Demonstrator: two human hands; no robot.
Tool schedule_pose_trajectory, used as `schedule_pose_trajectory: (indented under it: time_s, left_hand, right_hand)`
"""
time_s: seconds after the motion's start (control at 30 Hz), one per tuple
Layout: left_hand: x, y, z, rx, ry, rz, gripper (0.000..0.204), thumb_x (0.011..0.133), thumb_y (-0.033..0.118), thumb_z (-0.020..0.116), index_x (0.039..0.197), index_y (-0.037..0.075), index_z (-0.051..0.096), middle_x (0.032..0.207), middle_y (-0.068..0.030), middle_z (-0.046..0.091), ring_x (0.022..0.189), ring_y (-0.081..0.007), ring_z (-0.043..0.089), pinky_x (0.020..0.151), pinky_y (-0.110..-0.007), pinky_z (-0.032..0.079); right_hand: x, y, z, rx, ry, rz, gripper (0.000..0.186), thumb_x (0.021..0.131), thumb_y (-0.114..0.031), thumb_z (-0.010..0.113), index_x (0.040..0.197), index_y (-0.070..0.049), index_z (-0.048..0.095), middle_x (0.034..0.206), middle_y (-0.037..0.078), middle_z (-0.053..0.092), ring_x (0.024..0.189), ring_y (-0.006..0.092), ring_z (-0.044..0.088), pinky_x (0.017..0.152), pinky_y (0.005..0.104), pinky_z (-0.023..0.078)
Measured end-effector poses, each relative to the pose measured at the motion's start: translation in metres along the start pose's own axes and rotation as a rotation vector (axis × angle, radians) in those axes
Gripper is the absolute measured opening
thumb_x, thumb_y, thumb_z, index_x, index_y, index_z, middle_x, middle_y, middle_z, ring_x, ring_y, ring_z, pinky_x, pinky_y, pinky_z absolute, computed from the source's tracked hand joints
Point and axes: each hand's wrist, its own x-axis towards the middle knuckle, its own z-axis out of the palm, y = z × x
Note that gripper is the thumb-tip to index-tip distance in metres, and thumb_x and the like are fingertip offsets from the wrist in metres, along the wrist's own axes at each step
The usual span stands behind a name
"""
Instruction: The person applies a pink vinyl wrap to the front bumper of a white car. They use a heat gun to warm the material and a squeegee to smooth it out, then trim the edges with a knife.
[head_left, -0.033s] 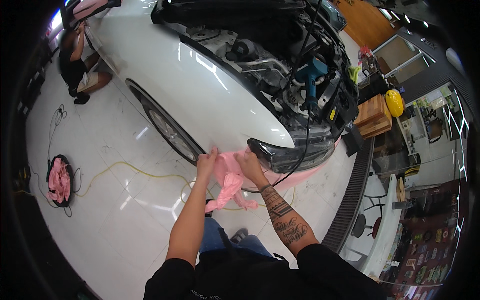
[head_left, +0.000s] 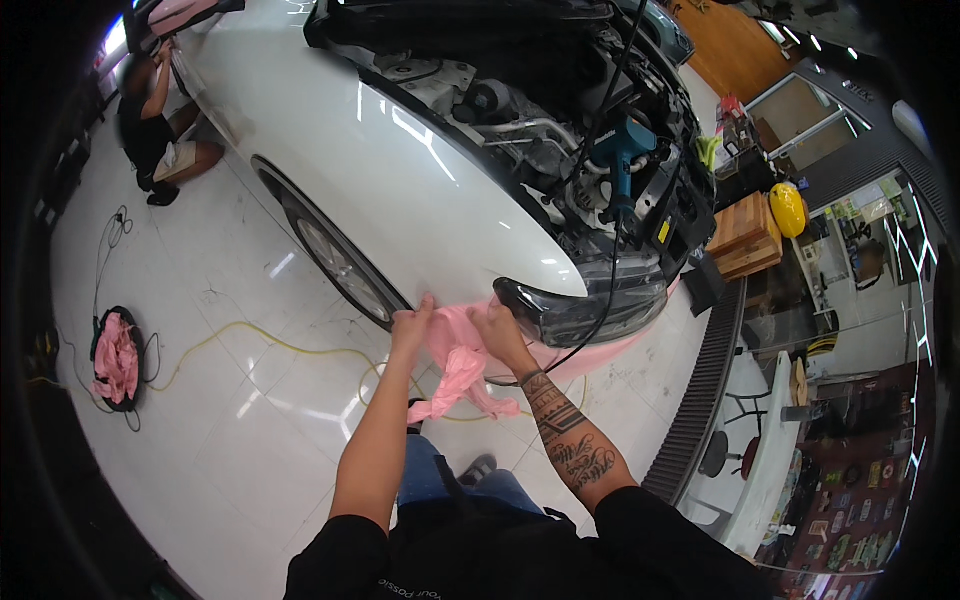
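My left hand [head_left: 416, 320] pinches pink film [head_left: 452, 328] at the lower edge of the white front fender [head_left: 420, 200], just right of the wheel [head_left: 343, 265]. Close by, my right hand [head_left: 492, 322] grips the same film left of the dark headlight [head_left: 545, 310]. A crumpled end of film [head_left: 462, 385] hangs between my forearms. The film continues along the bumper under the headlight. Above, a teal power tool [head_left: 622, 165] hangs over the open engine bay [head_left: 500, 110], with a black cable running down past my right wrist.
A co-worker [head_left: 150, 130] crouches at the car's side, upper left. A round black holder [head_left: 128, 395] of pink film and a yellow hose [head_left: 237, 328] lie on the floor. Wooden boxes [head_left: 745, 240], a yellow item [head_left: 787, 208], a dark grate [head_left: 690, 420] and a white counter [head_left: 755, 480] are at right.
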Motion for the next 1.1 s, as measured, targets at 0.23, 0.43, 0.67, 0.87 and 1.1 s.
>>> schedule_pose_trajectory:
  time_s: [0.23, 0.43, 0.67, 0.87, 1.1]
  left_hand:
    - [-0.041, -0.007, 0.014, -0.915, -0.384, -0.218, 0.055, 0.091, 0.046, 0.052, 0.120, -0.001, 0.052, 0.115, -0.0147, 0.059, 0.102, -0.0264, 0.059, 0.088, -0.037, 0.048]
    - [-0.057, -0.028, 0.075, -1.210, -0.111, -0.033, 0.042, 0.095, 0.030, 0.050, 0.121, -0.002, 0.050, 0.114, -0.0144, 0.058, 0.099, -0.0260, 0.061, 0.083, -0.039, 0.052]
    - [-0.076, -0.070, 0.100, -1.054, 0.214, 0.042, 0.050, 0.089, 0.040, 0.054, 0.118, 0.000, 0.053, 0.102, -0.0110, 0.062, 0.086, -0.0226, 0.062, 0.068, -0.035, 0.052]
    - [-0.121, -0.029, 0.118, -1.048, 0.055, 0.040, 0.051, 0.086, 0.047, 0.056, 0.113, 0.004, 0.057, 0.095, -0.0089, 0.061, 0.081, -0.0213, 0.060, 0.067, -0.033, 0.048]
    - [-0.155, 0.039, 0.054, -0.059, 0.851, 0.600, 0.036, 0.082, 0.022, 0.064, 0.105, -0.004, 0.057, 0.093, -0.0138, 0.061, 0.086, -0.0275, 0.059, 0.078, -0.036, 0.047]
  right_hand:
    - [-0.009, -0.004, -0.016, 0.007, -0.046, -0.054, 0.044, 0.087, -0.026, 0.058, 0.062, 0.010, 0.051, 0.045, 0.013, 0.042, 0.043, 0.0133, 0.040, 0.043, 0.0366, 0.035]
    - [-0.007, -0.004, -0.026, 0.019, -0.206, -0.078, 0.042, 0.088, -0.026, 0.057, 0.063, 0.007, 0.052, 0.047, 0.011, 0.042, 0.045, 0.0121, 0.040, 0.044, 0.0351, 0.036]
    - [0.006, -0.011, -0.032, -0.042, -0.546, -0.223, 0.034, 0.088, -0.025, 0.057, 0.072, 0.006, 0.056, 0.053, 0.011, 0.043, 0.050, 0.0126, 0.043, 0.048, 0.0332, 0.041]
    - [0.021, 0.072, -0.025, -0.437, -0.210, -0.738, 0.021, 0.086, -0.022, 0.058, 0.083, -0.002, 0.064, 0.072, 0.022, 0.062, 0.062, 0.0324, 0.061, 0.059, 0.0414, 0.048]
    - [-0.043, 0.022, -0.045, 0.196, -0.502, 0.150, 0.034, 0.088, -0.029, 0.050, 0.087, 0.003, 0.061, 0.079, 0.025, 0.063, 0.073, 0.0337, 0.064, 0.064, 0.0406, 0.048]
